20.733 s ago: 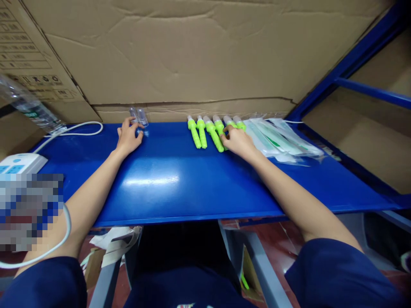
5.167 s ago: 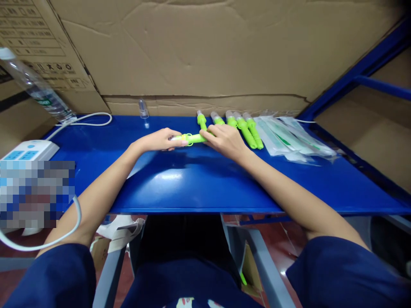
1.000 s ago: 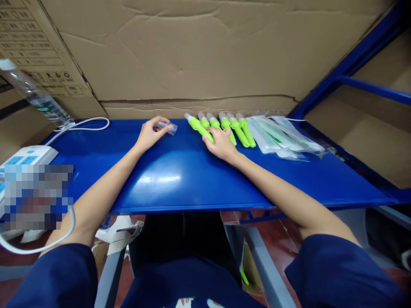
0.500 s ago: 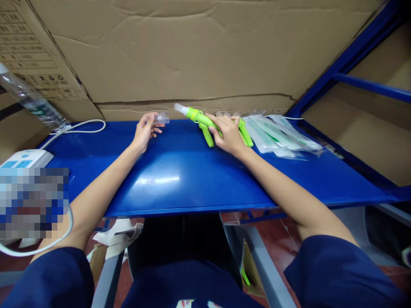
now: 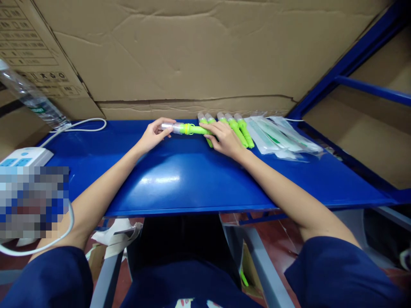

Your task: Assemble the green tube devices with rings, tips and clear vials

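Note:
A lime-green stick (image 5: 197,129) with a yellow ring near its tip lies level between my two hands. A clear plastic cap (image 5: 176,127) surrounds its left end, pinched by my left hand (image 5: 156,134). The green shaft is gripped by my right hand (image 5: 223,137), which partly covers it. Behind and beside that hand, several like green sticks (image 5: 243,129) with clear caps lie in a row on the blue table (image 5: 180,171). How far the cap is seated cannot be made out.
Clear plastic sleeves (image 5: 279,136) lie right of the row. At left are a white power strip (image 5: 27,157), a looped white cable (image 5: 91,124) and a leaning plastic bottle (image 5: 35,100). A cardboard wall (image 5: 192,55) backs the table; a blue frame (image 5: 346,55) rises at right.
My left hand has moved right and brought the clear cap onto the stick's tip. The stick has swung from slanting upward to nearly level, shifting slightly left. My right hand still holds it.

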`<state>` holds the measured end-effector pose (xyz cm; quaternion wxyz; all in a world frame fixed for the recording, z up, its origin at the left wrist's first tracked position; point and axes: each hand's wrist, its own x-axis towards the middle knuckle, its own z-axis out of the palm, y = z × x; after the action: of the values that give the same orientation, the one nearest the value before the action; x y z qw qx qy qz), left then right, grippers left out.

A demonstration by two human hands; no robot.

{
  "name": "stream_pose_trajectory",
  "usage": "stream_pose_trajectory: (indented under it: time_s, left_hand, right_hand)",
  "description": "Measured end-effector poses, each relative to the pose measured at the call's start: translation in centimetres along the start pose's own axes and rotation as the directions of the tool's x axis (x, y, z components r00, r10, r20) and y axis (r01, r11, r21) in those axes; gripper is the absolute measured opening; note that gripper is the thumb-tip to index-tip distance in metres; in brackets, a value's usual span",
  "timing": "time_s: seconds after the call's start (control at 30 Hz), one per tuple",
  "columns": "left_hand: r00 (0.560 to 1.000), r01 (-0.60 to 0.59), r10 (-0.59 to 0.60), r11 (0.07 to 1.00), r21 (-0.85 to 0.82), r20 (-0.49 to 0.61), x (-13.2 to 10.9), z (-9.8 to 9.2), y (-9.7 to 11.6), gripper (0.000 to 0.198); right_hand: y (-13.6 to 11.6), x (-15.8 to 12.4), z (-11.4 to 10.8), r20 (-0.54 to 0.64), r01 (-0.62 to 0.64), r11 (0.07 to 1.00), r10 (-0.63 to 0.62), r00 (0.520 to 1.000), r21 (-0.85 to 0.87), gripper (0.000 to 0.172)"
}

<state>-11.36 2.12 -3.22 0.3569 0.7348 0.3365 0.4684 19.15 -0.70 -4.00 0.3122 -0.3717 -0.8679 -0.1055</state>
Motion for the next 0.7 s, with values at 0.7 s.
stream_pose_trajectory:
  time_s: [0.7]
  left_hand:
    - [0.998, 0.047, -0.049, 0.996, -0.076, -0.035, -0.1, -0.2, 1.1, 0.057]
  right_hand:
    - [-0.9, -0.2, 0.7, -0.110, -0.154, 0.986, 0.160, 0.981, 0.060, 0.041]
